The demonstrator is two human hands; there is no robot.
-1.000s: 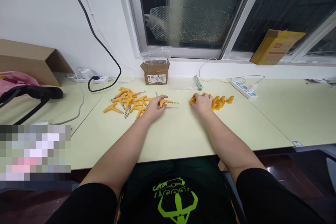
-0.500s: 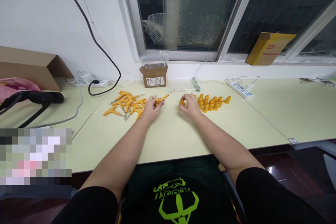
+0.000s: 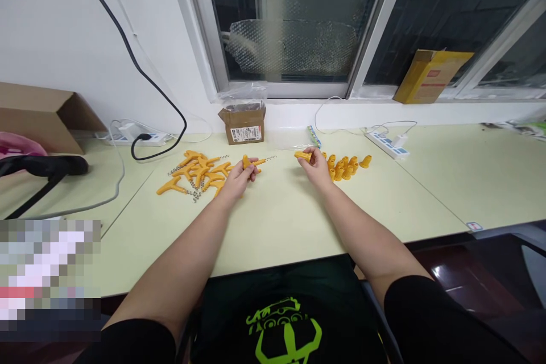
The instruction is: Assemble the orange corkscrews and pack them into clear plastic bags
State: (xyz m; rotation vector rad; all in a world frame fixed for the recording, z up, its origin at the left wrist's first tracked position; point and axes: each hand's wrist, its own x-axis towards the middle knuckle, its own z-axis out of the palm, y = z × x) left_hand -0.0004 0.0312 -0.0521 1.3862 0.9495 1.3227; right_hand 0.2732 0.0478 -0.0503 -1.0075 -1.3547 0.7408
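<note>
My left hand [image 3: 239, 178] is closed round the yellow handle of a corkscrew [image 3: 257, 163], whose metal spiral points to the right. Between the fingers and thumb of my right hand [image 3: 316, 167] is a yellow plastic sleeve [image 3: 302, 156], tilted onto its side and apart from the corkscrew. Left of my left hand lies a loose pile of similar yellow corkscrews [image 3: 198, 171], their spirals pointing various ways. Beside my right hand several more yellow sleeves [image 3: 339, 171] stand upright in a cluster, partly hidden by the hand. One sleeve [image 3: 365, 161] stands at the cluster's right end.
A small open carton [image 3: 244, 128] and a clear plastic bag [image 3: 286, 137] are by the wall. Power strips [image 3: 387, 144] with cables lie at the back on both sides. A black stand [image 3: 46, 168] and a large cardboard box [image 3: 38, 108] are at the left.
My right hand has lifted its sleeve off the table and tipped it sideways toward the corkscrew. My left hand still holds the corkscrew, now turned more level. The view has shifted slightly.
</note>
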